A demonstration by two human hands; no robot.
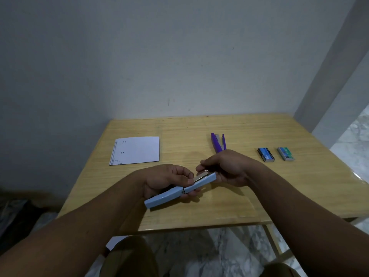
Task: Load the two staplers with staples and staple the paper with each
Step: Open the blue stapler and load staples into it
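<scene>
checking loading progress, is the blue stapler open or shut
Open: the blue stapler is folded out nearly flat at its hinge, its metal staple channel exposed. Both hands, left and right, hold it.

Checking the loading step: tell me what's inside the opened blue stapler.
The blue stapler lies opened in the left hand; a silvery metal strip shows in its channel. The right hand covers the front end.

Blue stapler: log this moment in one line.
blue stapler: opened flat, held above table | left hand: grips middle | right hand: pinches far end | purple stapler: on table

glossy wooden table (219, 206), plastic stapler (163, 196)
</scene>
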